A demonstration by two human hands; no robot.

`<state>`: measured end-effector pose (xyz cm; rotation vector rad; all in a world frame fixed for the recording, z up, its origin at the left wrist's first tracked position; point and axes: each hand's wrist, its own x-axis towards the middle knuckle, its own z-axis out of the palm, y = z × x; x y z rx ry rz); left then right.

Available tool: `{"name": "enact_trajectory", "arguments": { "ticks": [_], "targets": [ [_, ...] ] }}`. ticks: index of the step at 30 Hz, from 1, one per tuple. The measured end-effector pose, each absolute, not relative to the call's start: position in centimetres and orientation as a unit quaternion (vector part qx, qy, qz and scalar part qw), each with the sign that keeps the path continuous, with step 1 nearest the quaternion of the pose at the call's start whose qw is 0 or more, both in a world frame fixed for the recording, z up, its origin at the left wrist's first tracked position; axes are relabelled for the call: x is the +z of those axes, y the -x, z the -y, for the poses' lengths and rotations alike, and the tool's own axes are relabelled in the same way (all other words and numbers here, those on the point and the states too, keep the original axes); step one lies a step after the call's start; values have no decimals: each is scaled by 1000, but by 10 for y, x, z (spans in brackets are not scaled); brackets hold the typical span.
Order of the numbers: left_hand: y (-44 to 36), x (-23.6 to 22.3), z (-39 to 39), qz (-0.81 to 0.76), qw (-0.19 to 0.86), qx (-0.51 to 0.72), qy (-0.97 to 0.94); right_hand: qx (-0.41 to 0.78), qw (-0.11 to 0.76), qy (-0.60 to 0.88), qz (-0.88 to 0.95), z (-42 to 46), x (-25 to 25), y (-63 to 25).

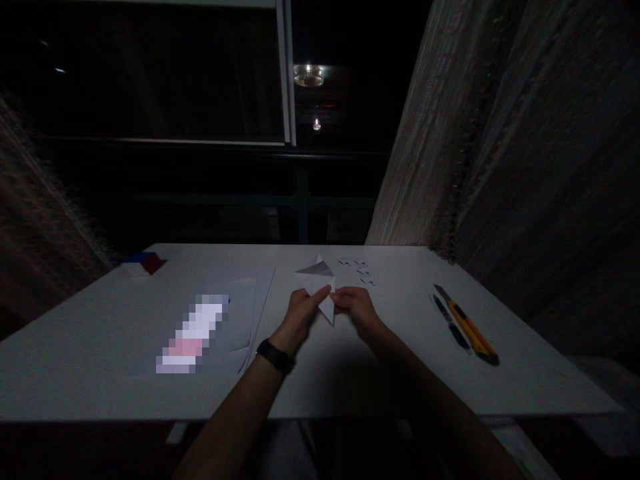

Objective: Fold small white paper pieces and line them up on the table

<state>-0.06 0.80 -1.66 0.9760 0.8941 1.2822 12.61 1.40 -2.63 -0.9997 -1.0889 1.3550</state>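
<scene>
A folded white paper shape (317, 277) with pointed flaps is held just above the white table (380, 373), near its middle. My left hand (301, 313) pinches the paper's lower left side, fingers closed on it; a dark watch sits on that wrist. My right hand (356, 308) grips the paper's lower right edge, fingers curled round it. The two hands nearly touch each other under the paper.
Sheets of white paper (245, 313) lie left of my hands, partly under a blurred-out patch. Several small paper scraps (361, 271) lie behind my right hand. A yellow utility knife (473, 330) and a dark pen (450, 322) lie at right. A red-and-blue object (143, 263) sits far left.
</scene>
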Motion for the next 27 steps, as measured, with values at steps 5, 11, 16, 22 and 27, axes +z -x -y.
{"name": "enact_trajectory", "arguments": {
  "ticks": [5,11,16,22,27],
  "targets": [
    [-2,-17,-6,-399,583,586,-396,575,534,420,455,-11,-24,-125],
    [0,-17,-8,-397,583,608,-363,575,504,422,487,-9,-27,-123],
    [2,-14,-8,-399,588,622,-329,572,499,410,506,-8,-29,-121],
    [9,-14,-13,-393,588,639,-302,588,470,389,531,-3,-28,-117],
    [13,-9,-15,-390,582,667,-255,603,444,379,543,3,-23,-115]
  ]
}}
